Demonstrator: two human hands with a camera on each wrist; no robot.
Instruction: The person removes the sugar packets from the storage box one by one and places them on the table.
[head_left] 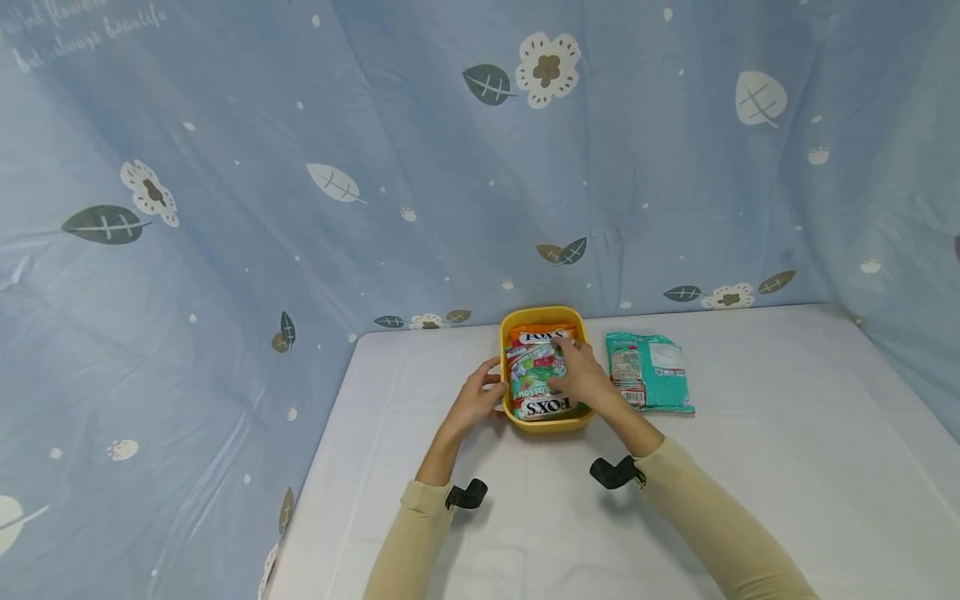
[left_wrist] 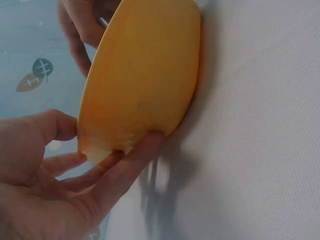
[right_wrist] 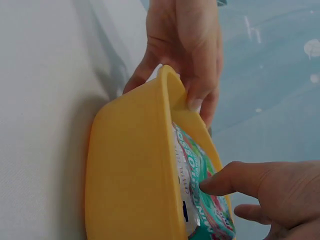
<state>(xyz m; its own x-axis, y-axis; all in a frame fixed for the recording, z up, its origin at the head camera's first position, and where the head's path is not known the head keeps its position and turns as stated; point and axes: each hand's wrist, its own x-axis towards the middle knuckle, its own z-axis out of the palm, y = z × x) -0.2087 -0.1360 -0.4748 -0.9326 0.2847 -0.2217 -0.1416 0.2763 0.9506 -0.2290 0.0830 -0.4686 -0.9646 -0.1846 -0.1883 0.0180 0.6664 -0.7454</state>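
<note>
A yellow plastic tub (head_left: 552, 427) stands on the table, holding bags of candy. On top lies a green Fox's candy bag (head_left: 529, 379), with an orange Fox's bag (head_left: 525, 330) at the far end. My left hand (head_left: 472, 403) holds the tub's left side, thumb at the rim and fingers against the outer wall (left_wrist: 145, 75). Over the tub is my right hand (head_left: 587, 379), its fingers spread. In the right wrist view its thumb (right_wrist: 232, 178) presses the green bag; the other fingertips there are mostly out of sight.
Just right of the tub, another green candy bag (head_left: 663, 379) lies flat, back side up. A white cloth covers the table (head_left: 765, 417). Blue patterned fabric (head_left: 480, 167) hangs behind and along the left side. Each wrist carries a small black camera.
</note>
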